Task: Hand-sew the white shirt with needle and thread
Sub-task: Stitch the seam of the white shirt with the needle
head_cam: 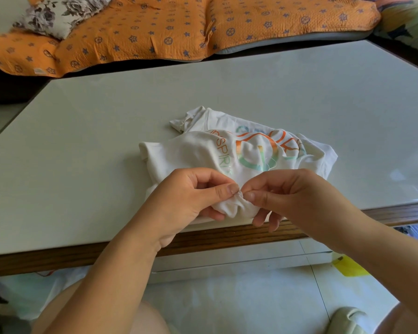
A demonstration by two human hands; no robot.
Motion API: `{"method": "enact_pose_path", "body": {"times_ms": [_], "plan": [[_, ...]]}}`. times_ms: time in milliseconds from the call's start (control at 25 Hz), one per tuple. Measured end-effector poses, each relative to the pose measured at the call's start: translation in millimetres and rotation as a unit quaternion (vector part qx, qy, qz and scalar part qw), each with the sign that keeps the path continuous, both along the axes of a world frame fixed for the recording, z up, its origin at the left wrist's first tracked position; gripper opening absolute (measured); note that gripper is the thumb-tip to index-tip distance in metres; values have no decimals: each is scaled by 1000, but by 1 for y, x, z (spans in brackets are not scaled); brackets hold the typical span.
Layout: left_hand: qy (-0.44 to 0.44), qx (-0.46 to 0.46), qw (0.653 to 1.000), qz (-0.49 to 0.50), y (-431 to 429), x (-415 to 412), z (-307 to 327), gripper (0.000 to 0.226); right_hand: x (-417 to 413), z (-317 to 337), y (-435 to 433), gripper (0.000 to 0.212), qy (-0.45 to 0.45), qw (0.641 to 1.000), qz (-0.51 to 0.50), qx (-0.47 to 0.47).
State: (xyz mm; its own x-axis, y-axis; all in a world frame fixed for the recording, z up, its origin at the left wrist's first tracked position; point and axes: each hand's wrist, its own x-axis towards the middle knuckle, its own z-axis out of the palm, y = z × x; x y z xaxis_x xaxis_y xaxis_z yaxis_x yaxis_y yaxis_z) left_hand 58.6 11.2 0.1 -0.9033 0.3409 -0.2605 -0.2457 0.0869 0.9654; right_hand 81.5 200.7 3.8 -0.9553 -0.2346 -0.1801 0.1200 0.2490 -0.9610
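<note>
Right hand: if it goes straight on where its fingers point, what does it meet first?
The right hand would likely meet the white shirt at its bunched fold first, then the left hand at its thumb.

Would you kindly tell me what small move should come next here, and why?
Probably the right hand should draw gently away from the left hand, pulling the stitch through. Both pinch the same bunched fold of the white shirt at the near edge of the table, fingertips almost touching; the needle is too small to make out.
</note>
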Motion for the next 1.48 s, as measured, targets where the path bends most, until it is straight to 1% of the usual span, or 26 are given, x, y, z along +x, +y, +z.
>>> {"method": "enact_pose_path", "body": {"times_ms": [160,400,720,840,960,1160,1280,1400,1480], "plan": [[-4,1,1000,10,1,0,-1,13,0,0,1,14,8,1000,-7,1],[-1,22,999,23,-1,0,1,15,-2,1,5,17,13,999,30,-3],[10,18,1000,15,-3,1,4,14,-4,1,8,21,1,999,49,-20],[25,16,999,16,-3,1,4,11,-4,2,8,21,-1,998,52,-21],[48,6,999,12,-3,2,3,13,-4,3,9,22,-2,998,60,-23],[57,5,998,11,-3,1,3,14,-6,2,11,24,3,998,66,-21],[54,11,998,13,-3,1,4,15,-7,2,12,25,-1,997,73,-29],[49,19,999,16,-3,2,4,14,-7,3,13,21,-11,995,85,-48],[49,21,998,19,-3,2,4,14,-7,3,14,26,-23,994,91,-64]]}}
